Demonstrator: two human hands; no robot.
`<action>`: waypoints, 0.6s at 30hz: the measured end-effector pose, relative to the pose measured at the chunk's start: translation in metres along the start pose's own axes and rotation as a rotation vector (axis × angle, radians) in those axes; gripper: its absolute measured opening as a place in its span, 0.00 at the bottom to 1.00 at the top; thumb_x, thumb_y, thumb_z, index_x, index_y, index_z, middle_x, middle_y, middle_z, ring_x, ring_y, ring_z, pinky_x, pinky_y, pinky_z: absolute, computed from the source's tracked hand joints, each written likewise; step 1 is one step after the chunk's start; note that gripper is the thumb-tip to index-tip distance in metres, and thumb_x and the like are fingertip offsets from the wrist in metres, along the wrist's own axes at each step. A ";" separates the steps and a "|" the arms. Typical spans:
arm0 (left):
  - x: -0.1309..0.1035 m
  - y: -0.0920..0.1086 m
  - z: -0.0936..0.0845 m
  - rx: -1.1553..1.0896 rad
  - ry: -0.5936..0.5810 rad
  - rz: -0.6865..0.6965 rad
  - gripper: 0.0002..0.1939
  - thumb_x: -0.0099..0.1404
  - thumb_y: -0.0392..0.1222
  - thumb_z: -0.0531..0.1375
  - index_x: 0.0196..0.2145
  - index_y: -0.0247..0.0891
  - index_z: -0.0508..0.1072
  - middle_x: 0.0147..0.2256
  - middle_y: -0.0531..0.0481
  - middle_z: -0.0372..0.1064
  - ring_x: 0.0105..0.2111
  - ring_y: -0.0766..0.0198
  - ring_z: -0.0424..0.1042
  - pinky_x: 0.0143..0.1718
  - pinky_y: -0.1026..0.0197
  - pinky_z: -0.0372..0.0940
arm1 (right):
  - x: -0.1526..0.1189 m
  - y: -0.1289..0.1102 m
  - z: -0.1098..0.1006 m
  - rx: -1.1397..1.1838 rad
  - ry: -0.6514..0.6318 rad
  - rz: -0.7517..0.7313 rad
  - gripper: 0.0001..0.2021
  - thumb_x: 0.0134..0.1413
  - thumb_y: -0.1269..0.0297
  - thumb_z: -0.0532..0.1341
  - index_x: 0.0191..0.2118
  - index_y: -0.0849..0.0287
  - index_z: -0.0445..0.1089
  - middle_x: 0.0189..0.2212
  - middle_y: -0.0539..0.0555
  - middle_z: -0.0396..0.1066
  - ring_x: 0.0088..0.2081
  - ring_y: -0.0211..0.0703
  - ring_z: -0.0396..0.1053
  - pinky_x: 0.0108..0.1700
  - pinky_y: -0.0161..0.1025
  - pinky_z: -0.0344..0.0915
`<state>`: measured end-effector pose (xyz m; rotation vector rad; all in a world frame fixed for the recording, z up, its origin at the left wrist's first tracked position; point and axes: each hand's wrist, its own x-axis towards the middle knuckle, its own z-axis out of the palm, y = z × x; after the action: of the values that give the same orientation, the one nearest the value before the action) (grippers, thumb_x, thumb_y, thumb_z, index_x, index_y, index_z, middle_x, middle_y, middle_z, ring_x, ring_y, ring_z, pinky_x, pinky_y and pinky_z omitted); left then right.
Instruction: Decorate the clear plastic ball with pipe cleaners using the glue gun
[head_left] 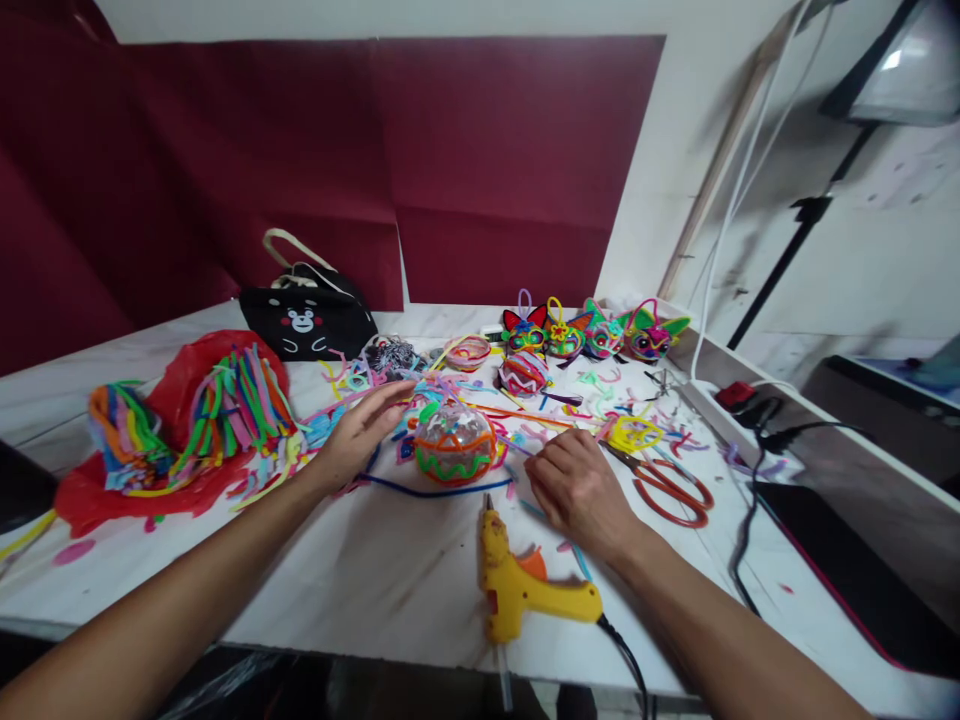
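A clear round ball (pixel 454 445) trimmed with orange and green pipe cleaners sits on the table between my hands. My left hand (pixel 364 435) is to its left, fingers stretched out and apart, holding nothing. My right hand (pixel 574 485) rests to the ball's right with its fingers curled together; a thin purple strand runs toward them, and what they hold is hidden. A blue pipe cleaner (pixel 431 493) lies in front of the ball. Nearer me lies a yellow glue gun (pixel 517 585), its nozzle pointing toward the ball.
Orange-handled scissors (pixel 671 492) lie right of my right hand. Bundled pipe cleaners (pixel 240 405) rest on a red bag (pixel 184 385) at left. Behind are a black bag (pixel 307 322), finished ornaments (pixel 602 333) and a striped ball (pixel 523 373). A power strip (pixel 731 425) and cables are at right.
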<state>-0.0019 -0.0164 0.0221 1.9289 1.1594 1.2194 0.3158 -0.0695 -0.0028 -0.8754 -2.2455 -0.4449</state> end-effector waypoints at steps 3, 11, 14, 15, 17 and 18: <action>0.002 -0.007 -0.001 -0.012 0.000 -0.002 0.31 0.65 0.62 0.58 0.58 0.40 0.70 0.60 0.39 0.66 0.59 0.45 0.67 0.60 0.45 0.63 | 0.001 0.000 0.000 -0.001 0.001 -0.002 0.13 0.64 0.72 0.54 0.28 0.60 0.70 0.24 0.54 0.68 0.32 0.44 0.59 0.40 0.44 0.54; 0.001 -0.009 -0.007 0.033 0.100 -0.019 0.29 0.67 0.63 0.55 0.55 0.40 0.73 0.57 0.40 0.70 0.57 0.45 0.69 0.58 0.45 0.65 | 0.001 0.001 0.000 0.023 -0.010 0.001 0.12 0.64 0.73 0.54 0.30 0.62 0.72 0.25 0.55 0.69 0.33 0.44 0.60 0.41 0.44 0.55; -0.011 -0.010 -0.022 0.111 0.173 -0.038 0.27 0.66 0.65 0.54 0.48 0.42 0.77 0.53 0.41 0.73 0.56 0.45 0.70 0.58 0.45 0.64 | 0.001 0.001 -0.001 0.017 -0.003 -0.011 0.12 0.64 0.73 0.54 0.31 0.62 0.72 0.25 0.55 0.69 0.34 0.45 0.60 0.41 0.44 0.55; -0.017 -0.011 -0.028 0.145 0.203 -0.045 0.27 0.66 0.66 0.54 0.46 0.42 0.78 0.52 0.41 0.75 0.56 0.46 0.70 0.59 0.45 0.64 | 0.001 0.001 -0.001 0.012 -0.004 -0.012 0.12 0.65 0.73 0.54 0.31 0.62 0.72 0.25 0.55 0.69 0.34 0.45 0.60 0.41 0.44 0.55; -0.031 -0.015 -0.042 0.223 0.265 -0.076 0.26 0.65 0.66 0.54 0.40 0.42 0.79 0.46 0.43 0.78 0.51 0.47 0.73 0.58 0.46 0.64 | 0.001 0.000 -0.001 0.007 -0.006 -0.012 0.13 0.65 0.73 0.54 0.30 0.62 0.72 0.25 0.55 0.68 0.33 0.45 0.60 0.41 0.45 0.55; -0.038 -0.017 -0.050 0.266 0.301 -0.101 0.24 0.65 0.65 0.56 0.36 0.42 0.79 0.41 0.44 0.79 0.46 0.48 0.76 0.53 0.47 0.68 | 0.001 0.000 -0.001 0.012 -0.006 -0.014 0.13 0.65 0.72 0.54 0.29 0.62 0.72 0.24 0.55 0.68 0.33 0.45 0.60 0.41 0.45 0.55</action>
<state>-0.0613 -0.0412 0.0132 1.8873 1.6267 1.3923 0.3160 -0.0699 -0.0015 -0.8560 -2.2587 -0.4353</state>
